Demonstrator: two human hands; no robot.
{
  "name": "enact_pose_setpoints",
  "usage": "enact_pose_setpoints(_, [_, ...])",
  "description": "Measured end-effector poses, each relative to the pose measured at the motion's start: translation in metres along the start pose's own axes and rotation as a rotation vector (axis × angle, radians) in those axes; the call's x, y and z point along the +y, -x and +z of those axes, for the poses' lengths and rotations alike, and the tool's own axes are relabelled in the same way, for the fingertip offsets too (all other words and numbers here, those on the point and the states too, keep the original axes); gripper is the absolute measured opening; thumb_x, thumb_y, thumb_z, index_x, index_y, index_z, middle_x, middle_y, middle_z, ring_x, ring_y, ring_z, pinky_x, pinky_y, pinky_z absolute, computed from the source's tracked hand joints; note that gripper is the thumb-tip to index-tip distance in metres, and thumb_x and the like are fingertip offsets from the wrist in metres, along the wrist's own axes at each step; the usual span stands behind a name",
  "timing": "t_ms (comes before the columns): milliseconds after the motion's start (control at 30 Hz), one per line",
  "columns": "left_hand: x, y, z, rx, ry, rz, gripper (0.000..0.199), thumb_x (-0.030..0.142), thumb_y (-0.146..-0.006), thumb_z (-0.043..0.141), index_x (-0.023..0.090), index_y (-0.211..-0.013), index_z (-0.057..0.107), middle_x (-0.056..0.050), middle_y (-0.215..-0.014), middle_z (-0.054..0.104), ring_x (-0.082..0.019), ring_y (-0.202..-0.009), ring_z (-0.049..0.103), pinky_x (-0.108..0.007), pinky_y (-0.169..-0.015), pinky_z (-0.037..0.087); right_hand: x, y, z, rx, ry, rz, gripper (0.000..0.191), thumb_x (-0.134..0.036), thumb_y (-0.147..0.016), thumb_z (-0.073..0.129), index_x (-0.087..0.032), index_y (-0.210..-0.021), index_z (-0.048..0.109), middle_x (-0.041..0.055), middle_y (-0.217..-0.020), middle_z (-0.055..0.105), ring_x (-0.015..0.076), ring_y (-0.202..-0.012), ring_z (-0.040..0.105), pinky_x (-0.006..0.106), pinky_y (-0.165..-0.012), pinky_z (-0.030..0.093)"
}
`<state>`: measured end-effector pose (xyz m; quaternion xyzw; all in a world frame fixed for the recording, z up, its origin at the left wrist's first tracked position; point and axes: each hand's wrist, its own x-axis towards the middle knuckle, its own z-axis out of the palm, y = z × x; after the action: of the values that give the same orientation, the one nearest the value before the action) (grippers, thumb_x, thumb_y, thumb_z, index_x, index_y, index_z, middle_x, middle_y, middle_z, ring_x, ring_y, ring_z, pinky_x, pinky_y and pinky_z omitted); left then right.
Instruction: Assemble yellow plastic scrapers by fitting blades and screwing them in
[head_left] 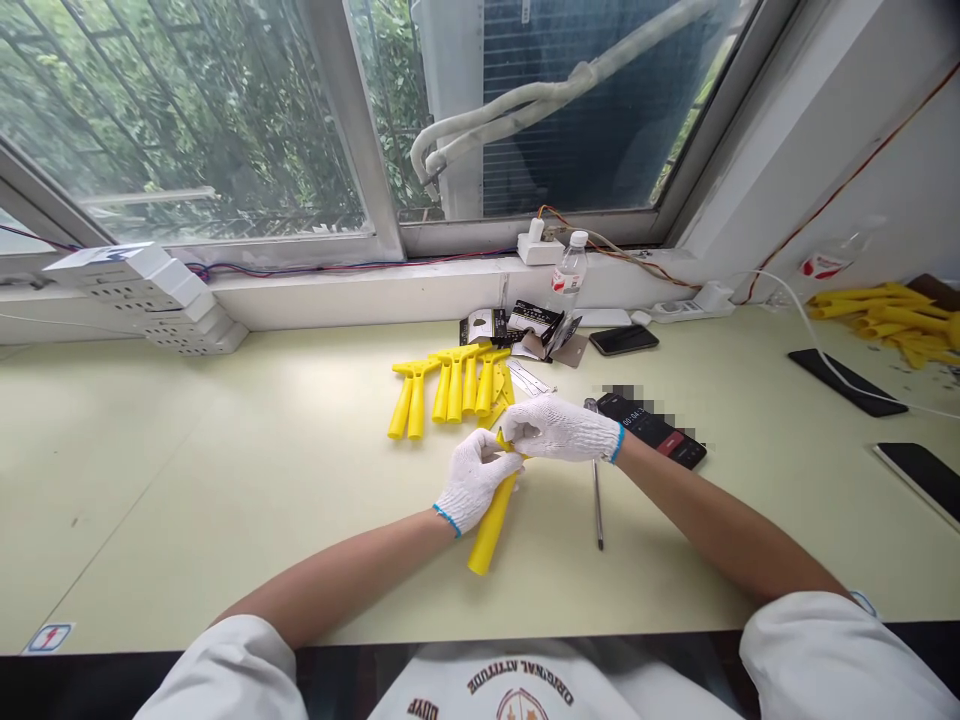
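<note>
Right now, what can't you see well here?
In the head view:
The top of the yellow plastic handle: hidden by the gloved left hand and gloved right hand.
The black phone's upper edge: covered by a pixelated blur.
The yellow pile: cut off by the right edge.

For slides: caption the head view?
Left hand and right hand, white-gloved, hold a yellow plastic T-handle over a pale green bench, more T-handles beyond.
</note>
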<state>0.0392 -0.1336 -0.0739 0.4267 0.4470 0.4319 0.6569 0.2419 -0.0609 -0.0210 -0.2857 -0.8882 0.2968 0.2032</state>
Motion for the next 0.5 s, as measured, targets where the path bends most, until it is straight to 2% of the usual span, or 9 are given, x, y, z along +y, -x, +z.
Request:
enact_pose_setpoints(100, [-0.006,0.000,-0.002,0.016,-0.083,0.058,0.032,0.031,-0.080,0.087,0.020,-0.097,0.062,-0.001,-0.081,0.072,-0.021,-0.075,0.074,-0.034,-0.068,0.063,-0.007,0.002,-0.001,-0.001,0.019,0.027,0.020,-0.008,-0.083,0.069,-0.019,-0.099,0.072,-0.0011,-0.086,0.075,0.0125,-0.073,0.066,0.023,-0.070,0.049])
enact_pose_setpoints(233, [-0.012,-0.001,-0.005,0.032,-0.158,0.118,0.030,0.031,-0.078,0.088,0.020,-0.094,0.065,0.000,-0.082,0.072,-0.019,-0.073,0.072,-0.032,-0.068,0.061,-0.021,0.004,-0.001,-0.004,0.033,0.115,0.024,-0.005,-0.080,0.067,-0.020,-0.099,0.070,-0.0016,-0.084,0.075,0.0133,-0.073,0.069,0.023,-0.069,0.049])
enact_pose_setpoints(500, [-0.016,-0.002,-0.007,0.025,-0.154,0.105,0.033,0.033,-0.077,0.090,0.020,-0.093,0.065,0.000,-0.082,0.074,-0.021,-0.075,0.073,-0.033,-0.067,0.061,-0.037,0.005,0.006,0.045,0.236,0.190,0.017,-0.008,-0.086,0.064,-0.020,-0.098,0.068,0.0011,-0.083,0.077,0.0166,-0.072,0.067,0.026,-0.066,0.041])
